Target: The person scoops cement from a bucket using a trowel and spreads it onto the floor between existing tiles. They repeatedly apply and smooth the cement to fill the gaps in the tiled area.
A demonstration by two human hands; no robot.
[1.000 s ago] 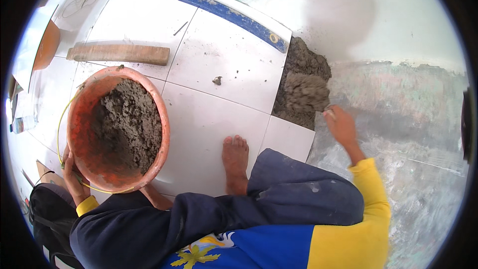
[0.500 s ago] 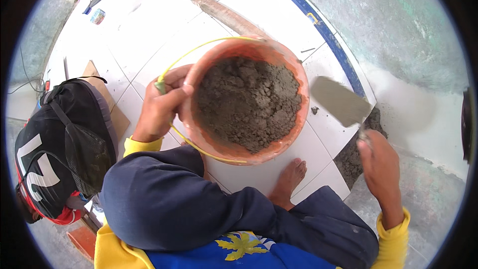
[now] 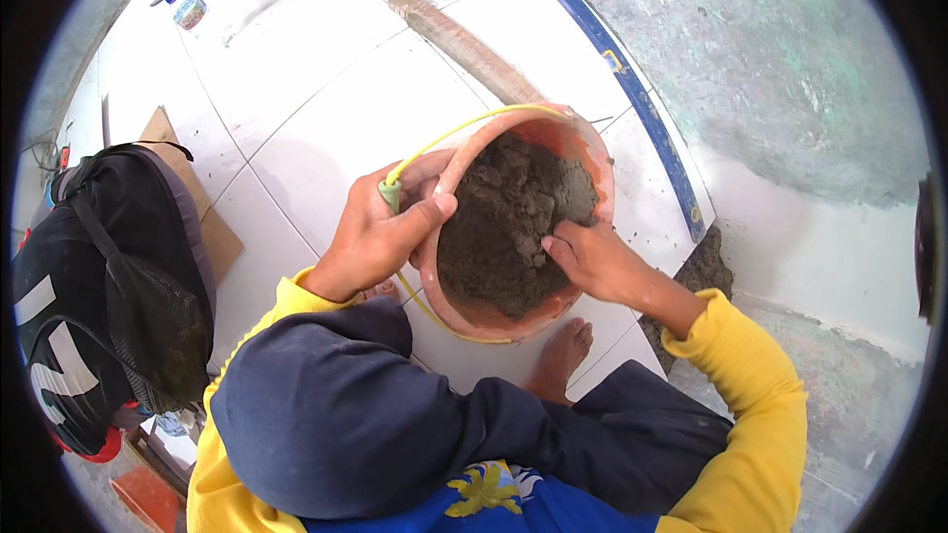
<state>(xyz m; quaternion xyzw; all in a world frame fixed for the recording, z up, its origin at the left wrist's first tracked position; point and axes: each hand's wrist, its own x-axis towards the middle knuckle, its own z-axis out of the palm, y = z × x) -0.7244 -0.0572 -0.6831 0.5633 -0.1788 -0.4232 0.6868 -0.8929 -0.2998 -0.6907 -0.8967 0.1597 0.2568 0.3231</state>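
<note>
An orange bucket (image 3: pixel 585 174) of grey mortar (image 3: pixel 509 212) tilts to the right in front of my legs. My left hand (image 3: pixel 380 227) is closed on its left rim, thumb over the edge, beside the green grip (image 3: pixel 391 194) of the yellow wire handle. My right hand (image 3: pixel 604 262) reaches over the right rim into the bucket, its fingers curled at the mortar. It held a trowel by the handle a moment ago. Now the hand and the mortar hide the blade.
Mortar lies in a strip (image 3: pixel 705 271) along the wall at right. A blue spirit level (image 3: pixel 637 84) rests at the wall's foot. A wooden plank (image 3: pixel 464 47) lies beyond the bucket; a black backpack (image 3: pixel 148 266) stands at left on cardboard (image 3: pixel 219 237).
My right hand has swung left from beside the wall into the bucket, taking the trowel down into the mortar. The bucket, with my left hand on it, has shifted right and tilted more.
</note>
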